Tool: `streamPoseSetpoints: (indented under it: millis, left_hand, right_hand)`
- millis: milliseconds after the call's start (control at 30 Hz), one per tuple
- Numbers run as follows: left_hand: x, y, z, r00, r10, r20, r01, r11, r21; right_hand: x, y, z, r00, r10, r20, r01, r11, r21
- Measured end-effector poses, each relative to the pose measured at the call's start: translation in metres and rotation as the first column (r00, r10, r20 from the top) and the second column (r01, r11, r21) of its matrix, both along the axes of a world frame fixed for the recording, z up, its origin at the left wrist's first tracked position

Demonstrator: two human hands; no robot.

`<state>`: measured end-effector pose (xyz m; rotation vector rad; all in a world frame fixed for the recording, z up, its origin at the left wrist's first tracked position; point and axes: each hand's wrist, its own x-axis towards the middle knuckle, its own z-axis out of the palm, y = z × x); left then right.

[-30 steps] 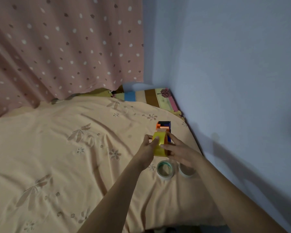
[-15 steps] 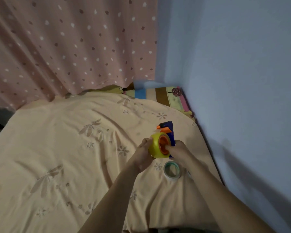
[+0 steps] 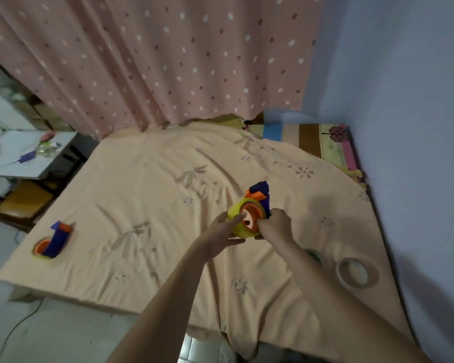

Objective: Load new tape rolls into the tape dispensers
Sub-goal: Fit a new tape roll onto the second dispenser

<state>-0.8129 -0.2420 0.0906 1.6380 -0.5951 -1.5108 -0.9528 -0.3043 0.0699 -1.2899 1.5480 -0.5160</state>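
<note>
Over the bed, both hands hold a blue and orange dispenser with a yellow roll sitting on its orange hub. The left hand curls its fingers around the roll's near left side, thumb resting by the hub opening. The right hand grips the dispenser from the right, fingers wrapped at the roll's edge. The dispenser's nose points away toward the curtain. A second dispenser, already carrying a yellow roll, lies on the sheet near the bed's left edge, well apart from the hands. Two spare rolls lie on the sheet to the right: a green one partly hidden behind the right forearm, and a pale one just beyond it, nearer the wall. A small table stands off to the left with blurred items on it.
</note>
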Motion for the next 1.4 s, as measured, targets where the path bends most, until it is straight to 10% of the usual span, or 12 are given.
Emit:
streamPoseSetpoints:
  millis: [1000, 1400]
  left_hand:
    - [0.425, 0.306, -0.017, 0.819, 0.527, 0.225, -0.556, 0.827, 0.087]
    - [0.562, 0.299, -0.054, 0.856, 0.437, 0.277, -0.498, 0.84, 0.214]
  right_hand:
    - [0.466, 0.248, -0.001, 0.823, 0.564, -0.067, -0.566, 0.824, -0.019]
    - [0.609, 0.226, -0.048, 0.83, 0.558, -0.019, -0.548, 0.821, 0.163]
